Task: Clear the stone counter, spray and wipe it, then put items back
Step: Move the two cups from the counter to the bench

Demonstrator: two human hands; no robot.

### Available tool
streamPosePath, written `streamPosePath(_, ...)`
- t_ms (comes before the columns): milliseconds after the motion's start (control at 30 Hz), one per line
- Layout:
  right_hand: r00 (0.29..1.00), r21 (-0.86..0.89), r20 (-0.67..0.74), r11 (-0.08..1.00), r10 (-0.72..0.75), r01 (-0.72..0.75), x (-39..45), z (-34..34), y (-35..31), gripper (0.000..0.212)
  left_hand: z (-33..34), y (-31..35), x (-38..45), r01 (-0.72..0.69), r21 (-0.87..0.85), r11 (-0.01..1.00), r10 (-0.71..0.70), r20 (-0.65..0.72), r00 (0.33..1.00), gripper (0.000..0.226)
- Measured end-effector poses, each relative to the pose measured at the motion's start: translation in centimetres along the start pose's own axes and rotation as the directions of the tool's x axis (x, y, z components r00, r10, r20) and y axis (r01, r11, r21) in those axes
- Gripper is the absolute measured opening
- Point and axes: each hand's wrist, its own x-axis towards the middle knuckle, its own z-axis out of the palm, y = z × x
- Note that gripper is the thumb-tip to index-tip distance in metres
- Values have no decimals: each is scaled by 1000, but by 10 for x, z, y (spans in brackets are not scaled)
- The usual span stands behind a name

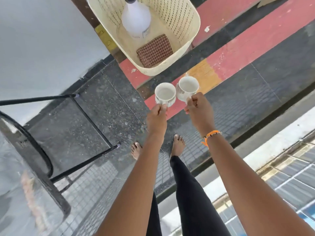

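Note:
My left hand [156, 117] grips the handle of a white cup [165, 94], held upright and empty. Beside it, my right hand [200, 109] holds a second white cup [187, 87] by its handle; the two cups nearly touch. Both hang in the air above the floor, just short of a cream plastic basket [190, 36]. Inside the basket stand a white spray bottle [136, 17] and a brown checked cloth [154, 51] lying flat. The stone counter is not in view.
A black metal chair frame [81, 109] stands to the left over the dark speckled floor [110, 108]. Red and yellow painted strips [238, 50] run across the floor by the basket. A low ledge [255, 150] borders the right side. My bare feet are below.

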Motion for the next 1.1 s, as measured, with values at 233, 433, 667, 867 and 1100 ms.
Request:
streamPosePath(233, 996, -47, 36, 995, -82, 83, 21, 4, 21, 9, 17, -19, 15, -62, 44, 997, 62, -10, 998, 25)
streamPosePath(433, 995, 9, 63, 997, -73, 73, 18, 7, 30, 5, 21, -29, 12, 7, 46, 999, -7, -2, 1000, 23)
streamPosePath(667, 996, 187, 64, 979, 67, -78, 1, 1, 21, 18, 17, -17, -2, 161, -69, 984, -161, 9, 987, 15)
streamPosePath(867, 997, 283, 46, 956, 67, -77, -31, -7, -6, 7, -6, -5, -41, 187, -220, 958, -210, -87, 974, 17)
streamPosePath(1100, 968, 356, 203, 932, -146, 66, -101, -4, -85, 13, -67, 27, -110, 18, -425, 905, -100, -171, 980, 20)
